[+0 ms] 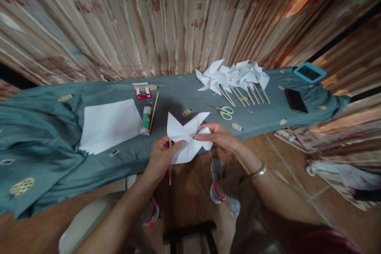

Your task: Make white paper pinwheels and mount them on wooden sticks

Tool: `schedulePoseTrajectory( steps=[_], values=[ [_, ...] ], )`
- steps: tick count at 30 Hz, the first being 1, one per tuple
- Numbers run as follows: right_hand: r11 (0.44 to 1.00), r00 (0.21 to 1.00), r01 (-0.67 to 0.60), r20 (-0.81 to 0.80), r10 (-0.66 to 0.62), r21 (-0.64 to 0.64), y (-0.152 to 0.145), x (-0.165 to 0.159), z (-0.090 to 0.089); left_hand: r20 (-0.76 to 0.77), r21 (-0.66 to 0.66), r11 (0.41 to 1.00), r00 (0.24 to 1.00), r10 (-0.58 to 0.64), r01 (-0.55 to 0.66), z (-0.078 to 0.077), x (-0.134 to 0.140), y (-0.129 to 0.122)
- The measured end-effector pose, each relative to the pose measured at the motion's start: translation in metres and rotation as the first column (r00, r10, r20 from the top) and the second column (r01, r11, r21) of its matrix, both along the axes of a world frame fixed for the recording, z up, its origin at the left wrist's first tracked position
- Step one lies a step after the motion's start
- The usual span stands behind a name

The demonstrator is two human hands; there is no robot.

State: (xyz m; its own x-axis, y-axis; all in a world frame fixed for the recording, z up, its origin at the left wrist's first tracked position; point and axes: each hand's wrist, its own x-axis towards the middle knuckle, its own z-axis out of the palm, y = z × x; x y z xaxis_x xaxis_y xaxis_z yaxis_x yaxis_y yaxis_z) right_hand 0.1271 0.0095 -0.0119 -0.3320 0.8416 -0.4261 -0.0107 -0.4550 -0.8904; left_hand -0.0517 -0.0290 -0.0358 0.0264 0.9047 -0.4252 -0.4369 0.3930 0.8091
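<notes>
Between my hands is a white paper pinwheel (188,130), its blades folded toward the middle, held over the table's front edge. My left hand (163,151) is closed on its left side, thumb on the paper. A thin wooden stick (170,168) hangs down by the left fingers; how it meets the pinwheel is hidden. My right hand (222,138) pinches the pinwheel near its centre and right blade. Just beyond it lie scissors (225,113) with green handles. Left of the pinwheel are a glue stick (146,120) and another wooden stick (153,113).
A stack of white paper (110,125) lies at left, with a small red box of metal pins (143,92) behind it. Several finished pinwheels (235,77) on sticks lie back right. A black phone (295,101) and a blue-framed device (309,72) are at the right end of the cloth-covered table (190,95).
</notes>
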Motion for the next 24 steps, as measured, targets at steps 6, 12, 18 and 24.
schedulePoseTrajectory(
  steps=[6, 12, 18, 24],
  values=[
    [0.996, 0.997, 0.070, 0.018, -0.070, -0.050, 0.000, -0.005, -0.003, 0.036, 0.036, 0.998, 0.997, -0.061, 0.060, 0.003, -0.003, -0.002],
    [0.981, 0.982, 0.191, -0.004, -0.191, -0.035, 0.007, -0.001, 0.000, 0.222, 0.043, 0.999, 0.975, -0.022, 0.012, 0.010, -0.014, 0.001],
    [0.984, 0.984, 0.175, -0.039, -0.176, -0.026, 0.009, 0.002, 0.002, 0.221, -0.097, 0.995, 0.974, 0.057, -0.036, 0.002, -0.015, -0.002],
    [0.987, 0.985, 0.163, -0.054, -0.162, 0.005, 0.008, 0.004, 0.007, 0.240, -0.128, 0.991, 0.969, 0.065, -0.035, 0.002, -0.021, -0.007]
  ],
)
